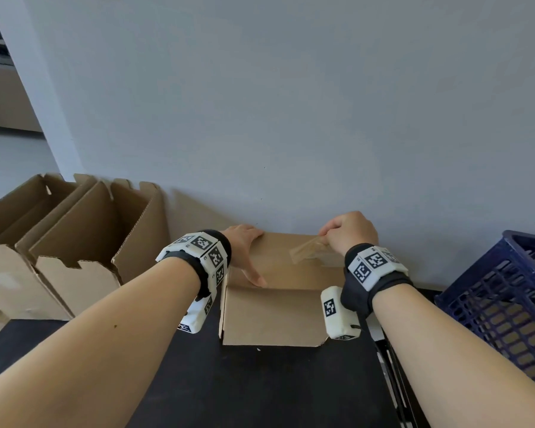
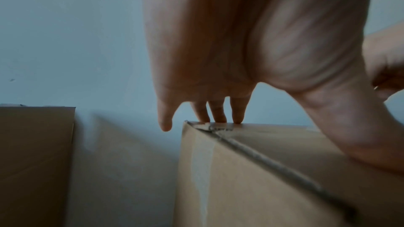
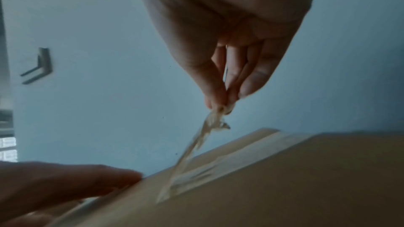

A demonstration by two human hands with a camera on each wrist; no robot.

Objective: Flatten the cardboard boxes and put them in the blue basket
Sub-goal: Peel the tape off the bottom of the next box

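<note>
A closed brown cardboard box (image 1: 275, 313) stands on the black table against the wall. My left hand (image 1: 244, 251) lies flat on its top, fingertips (image 2: 218, 118) at the far left edge and thumb along the top. My right hand (image 1: 349, 231) pinches a strip of clear packing tape (image 1: 306, 250) between thumb and fingers (image 3: 218, 99). The tape (image 3: 188, 154) stretches up off the box top (image 3: 284, 179), partly peeled. The blue basket (image 1: 507, 304) stands at the right, with flat cardboard showing through its lattice.
Two open cardboard boxes (image 1: 59, 242) stand at the left against the wall, flaps up; one (image 2: 35, 161) shows in the left wrist view. The black table (image 1: 229, 390) reaches toward me. A grey wall (image 1: 291, 103) is directly behind the box.
</note>
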